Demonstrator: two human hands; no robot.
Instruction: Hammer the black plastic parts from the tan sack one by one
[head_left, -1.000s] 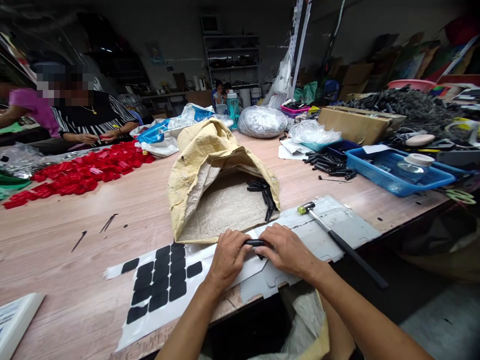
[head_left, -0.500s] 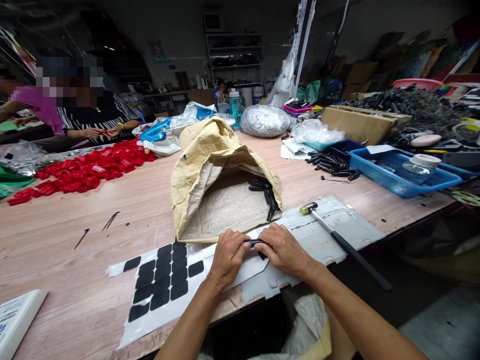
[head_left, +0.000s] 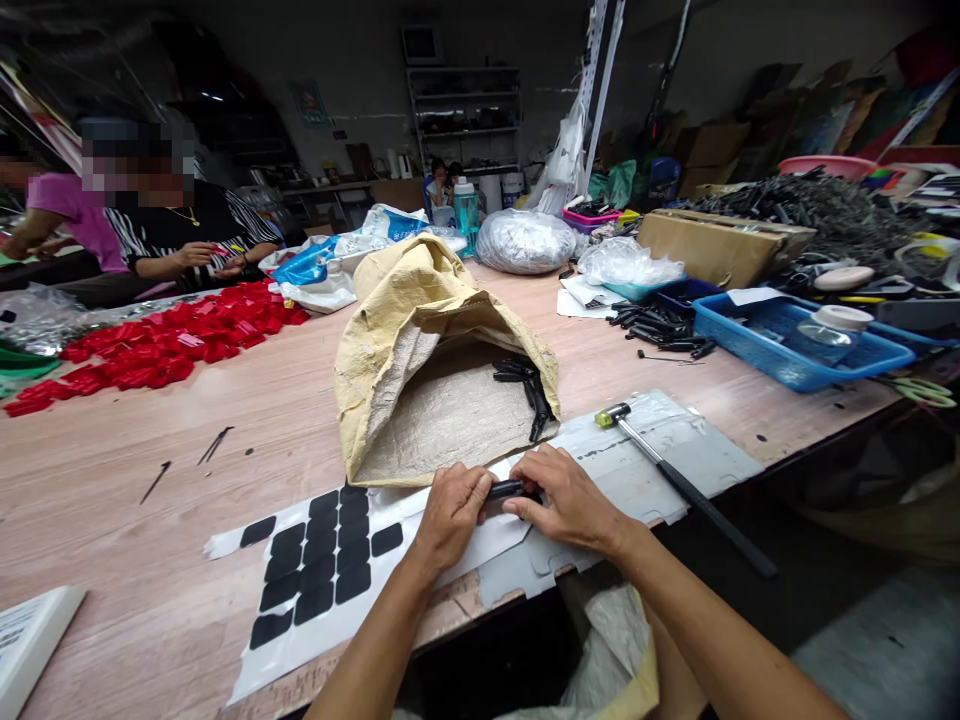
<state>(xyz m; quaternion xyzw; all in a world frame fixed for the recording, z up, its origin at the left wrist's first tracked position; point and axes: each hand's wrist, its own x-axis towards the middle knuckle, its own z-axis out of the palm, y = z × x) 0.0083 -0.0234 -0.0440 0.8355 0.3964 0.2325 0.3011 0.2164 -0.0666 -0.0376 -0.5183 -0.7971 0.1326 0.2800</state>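
Over the front edge of the table, a short black tube-shaped part [head_left: 505, 489] lies between my hands. My left hand [head_left: 452, 512] is closed round its left end, thumb along it. At the other end, my right hand [head_left: 561, 500] has its fingers curled over the part and its thumb beneath; something black shows between them, partly hidden. A white backing sheet [head_left: 300, 640] with rows of black rounded-square stickers [head_left: 319, 560] lies to the left of my hands. Just beyond them, a yellow woven sack [head_left: 390, 300] gapes toward me, similar black parts [head_left: 534, 395] inside.
A hammer [head_left: 660, 460] rests on a grey board [head_left: 697, 440], its handle jutting past the table edge. Farther right stand a blue tray [head_left: 795, 370] and loose black parts [head_left: 652, 325]. Red pieces [head_left: 180, 340] are heaped at left, before a seated person [head_left: 191, 235].
My right thumb and fingers have loosened and spread a little round the part's right end, so more of the black part shows. My left hand keeps its hold.
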